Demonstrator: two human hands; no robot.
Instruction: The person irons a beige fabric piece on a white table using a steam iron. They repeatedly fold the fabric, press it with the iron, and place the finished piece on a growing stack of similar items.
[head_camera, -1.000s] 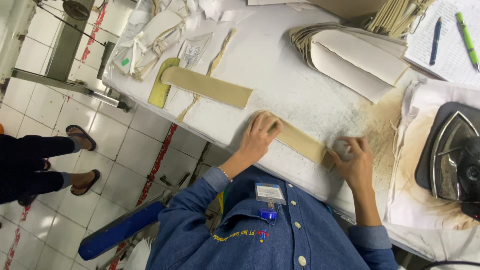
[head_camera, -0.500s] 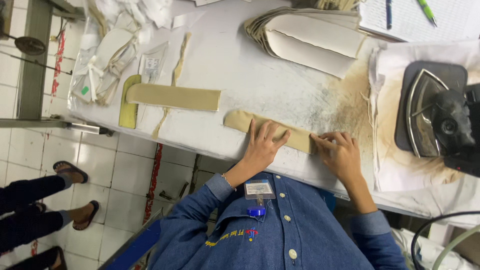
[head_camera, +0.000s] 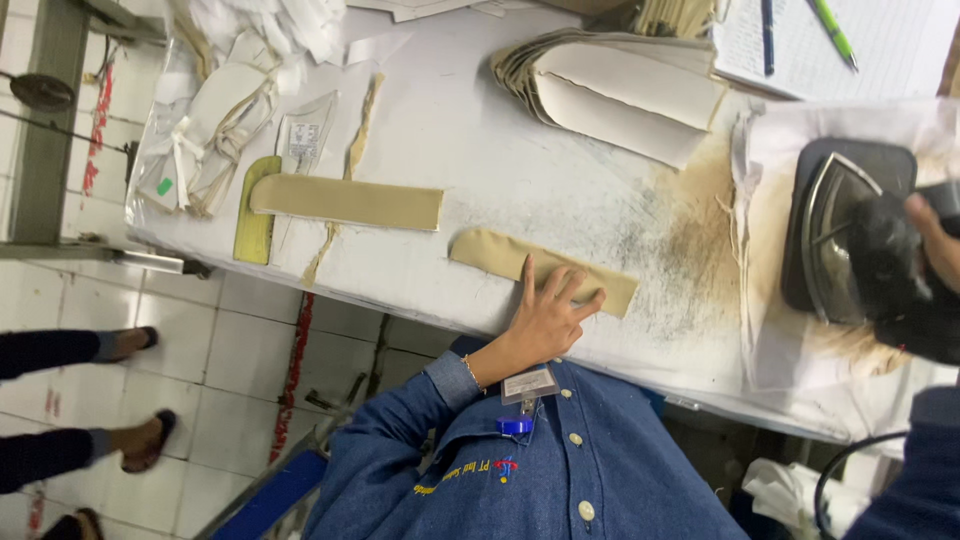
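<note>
Since half a second ago, the right hand (head_camera: 938, 240) has left the tan fabric strip (head_camera: 540, 268) and gone over to the iron (head_camera: 850, 250); the left hand (head_camera: 548, 312) has stayed pressed on the strip.

Seen from the head camera, the left hand lies flat with its fingers (head_camera: 527, 275) spread apart across the middle of the strip, pinning it to the table (head_camera: 480, 120) rather than clasping it. The strip lies near the table's front edge, slanting slightly, its rounded end pointing toward a second, longer tan strip (head_camera: 345, 202) that lies just apart from it. That longer strip overlaps a yellow-green template (head_camera: 252, 215) at its far end, and a thin frayed offcut (head_camera: 330, 245) trails beside both.

The right hand shows only at the picture's right edge, its fingers closed in a grip around the dark handle of the iron. The iron sits on a scorched white cloth pad (head_camera: 770, 330), well apart from the pinned strip, with brown burn marks spreading over the table between them.

Farther back on the table sits a stack of folded cream fabric pieces (head_camera: 620, 85), a clear bag of white pieces (head_camera: 215, 130), and a notebook (head_camera: 880, 50) with a green pen (head_camera: 832, 32) and a blue pen (head_camera: 767, 22) on it.

Below the table edge is the person's blue denim shirt (head_camera: 540, 480) with a clipped badge (head_camera: 530, 385). On the tiled floor (head_camera: 220, 370) to the left stand another person's feet in sandals (head_camera: 140, 440).
</note>
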